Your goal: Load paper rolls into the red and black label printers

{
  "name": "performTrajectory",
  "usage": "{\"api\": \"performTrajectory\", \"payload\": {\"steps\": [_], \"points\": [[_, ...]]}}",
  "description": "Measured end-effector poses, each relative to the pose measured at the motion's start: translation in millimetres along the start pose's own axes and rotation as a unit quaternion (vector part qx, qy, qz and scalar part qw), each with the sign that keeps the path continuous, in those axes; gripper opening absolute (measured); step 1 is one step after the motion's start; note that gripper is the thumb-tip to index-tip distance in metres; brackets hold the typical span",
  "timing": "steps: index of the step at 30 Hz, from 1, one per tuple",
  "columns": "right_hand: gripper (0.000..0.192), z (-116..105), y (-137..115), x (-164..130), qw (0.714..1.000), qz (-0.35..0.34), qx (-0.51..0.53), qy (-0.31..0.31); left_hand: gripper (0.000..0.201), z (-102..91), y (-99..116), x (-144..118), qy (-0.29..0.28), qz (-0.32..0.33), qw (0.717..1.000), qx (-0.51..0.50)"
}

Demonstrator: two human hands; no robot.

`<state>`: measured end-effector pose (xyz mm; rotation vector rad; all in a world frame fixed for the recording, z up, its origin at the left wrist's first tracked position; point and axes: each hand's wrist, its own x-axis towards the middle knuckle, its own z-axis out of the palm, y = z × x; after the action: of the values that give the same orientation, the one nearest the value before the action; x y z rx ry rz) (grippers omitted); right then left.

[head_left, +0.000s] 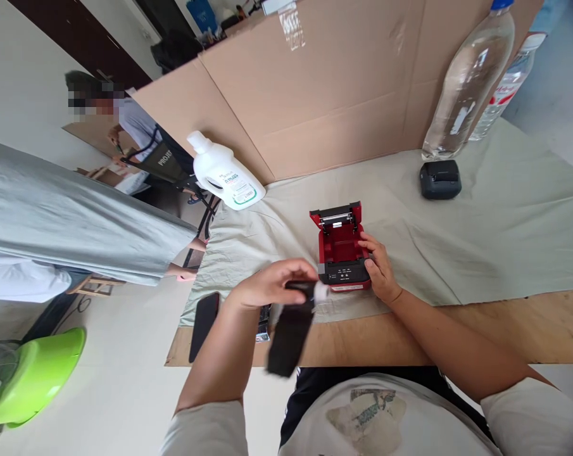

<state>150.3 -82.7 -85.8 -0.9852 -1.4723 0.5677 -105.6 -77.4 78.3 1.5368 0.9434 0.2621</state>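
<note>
Printer (342, 253): small red-and-black label unit, lid swung open toward the cardboard wall (314, 95), empty red bay showing. Stands on the cloth (480, 215) near the table's front edge. Judged light, rigid plastic, smooth-sided; the hinged lid looks the weak point, so the body's flanks are the place to grip, not the lid.

Right hand (380, 269): fingers wrapped against the printer's right side and front corner, steadying it; closed lightly on the casing.

Left hand (271, 285): fingers pinched together on a dark, flat item (290, 329) that hangs below the hand, with a small white piece (321, 293) at its top end beside the printer's front. Motion blur hides what it is; possibly a pouch or sleeve. It looks limp and light, best held at its upper edge as now.

Phone (204, 325): black, flat on the table's left corner, apart from both hands.

White jug (226, 174): on the cloth at left rear.

Second printer (440, 179): black, shut, near two clear bottles (466, 82) at right rear.

Another person (134, 136) sits beyond the table, left.
</note>
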Motion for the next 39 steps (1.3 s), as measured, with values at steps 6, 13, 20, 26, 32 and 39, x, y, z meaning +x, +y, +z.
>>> {"api": "performTrajectory", "payload": {"steps": [6,13,20,26,32,39], "points": [[0.041,0,2,0,1.000,-0.010,-0.003,0.003,0.028,31.3,-3,94,0.153,0.055,0.962,0.221],[0.044,-1,3,2,1.000,-0.008,-0.013,-0.006,0.021,42.2,1,121,0.144,-0.042,0.885,0.440],[0.039,0,2,-1,1.000,-0.020,-0.014,0.004,0.024,38.5,3,124,0.115,-0.039,0.871,0.475],[0.038,-5,-1,-3,0.995,-0.033,-0.090,0.025,0.029,36.7,2,119,0.120,-0.011,0.881,0.457],[0.038,-11,-6,0,0.990,-0.058,-0.128,-0.003,0.029,37.0,8,112,0.118,0.010,0.888,0.444],[0.039,-7,-4,-1,0.994,-0.045,-0.097,-0.008,0.029,40.2,10,115,0.109,-0.005,0.874,0.473]]}}
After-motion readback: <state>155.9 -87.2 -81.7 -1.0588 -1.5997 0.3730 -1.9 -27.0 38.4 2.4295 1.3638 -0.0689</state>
